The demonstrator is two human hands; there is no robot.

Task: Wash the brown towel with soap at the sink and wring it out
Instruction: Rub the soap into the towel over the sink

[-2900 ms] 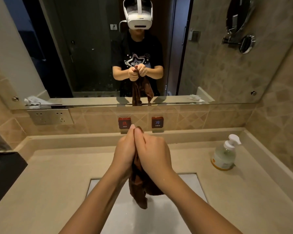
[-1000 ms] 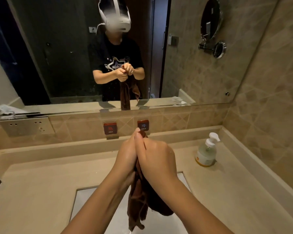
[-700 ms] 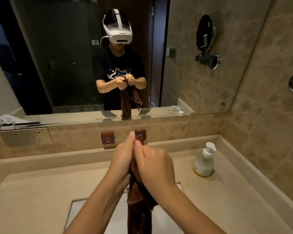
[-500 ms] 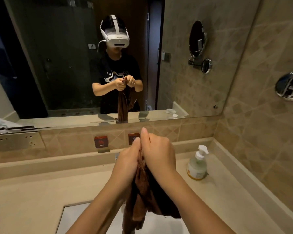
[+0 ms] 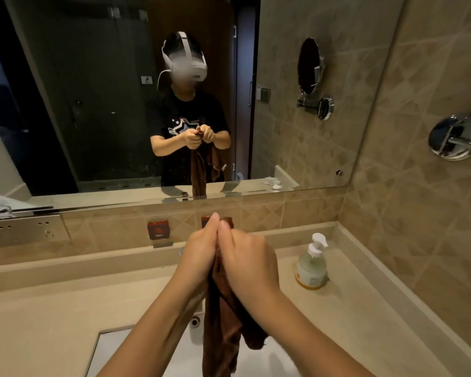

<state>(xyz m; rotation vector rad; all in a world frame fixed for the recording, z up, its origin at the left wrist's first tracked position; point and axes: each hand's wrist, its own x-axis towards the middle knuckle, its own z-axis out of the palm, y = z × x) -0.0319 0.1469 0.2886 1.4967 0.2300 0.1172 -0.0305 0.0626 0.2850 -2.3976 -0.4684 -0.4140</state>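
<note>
The brown towel hangs bunched and lengthwise from between my two hands, its lower end dangling over the white sink. My left hand and my right hand are pressed side by side, both clenched around the towel's top, whose tip pokes out above my fingers. A soap pump bottle stands on the counter to the right, apart from my hands.
The beige counter surrounds the sink. Red hot and cold control plates sit on the tiled back wall under a wide mirror. A chrome fixture juts from the right wall. The sink's drain knob shows beside the towel.
My hands have kept their grip on the towel and shifted slightly against each other. The view has turned to the right and risen, so the sink sits lower in the frame.
</note>
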